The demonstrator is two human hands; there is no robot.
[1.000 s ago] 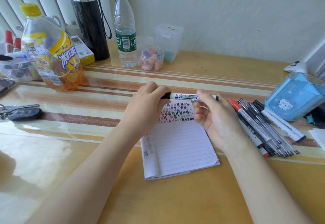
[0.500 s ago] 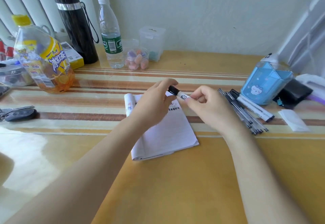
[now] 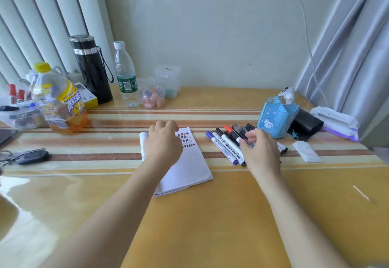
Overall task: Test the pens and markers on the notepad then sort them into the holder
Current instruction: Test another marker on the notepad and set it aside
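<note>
Notepad [image 3: 189,168] flat, top scribbled; markers [image 3: 227,150] in row beside it, apparently capped; blue holder [image 3: 275,120] upright behind.

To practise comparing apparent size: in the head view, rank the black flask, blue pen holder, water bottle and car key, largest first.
1. black flask
2. water bottle and blue pen holder: about alike, not ranked
3. car key

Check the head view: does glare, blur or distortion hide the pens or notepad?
Head view: glare whitens the glossy yellow tabletop at lower left only; fisheye slants the grey curtain at right; the white lined notepad and loose markers are sharp.
</note>
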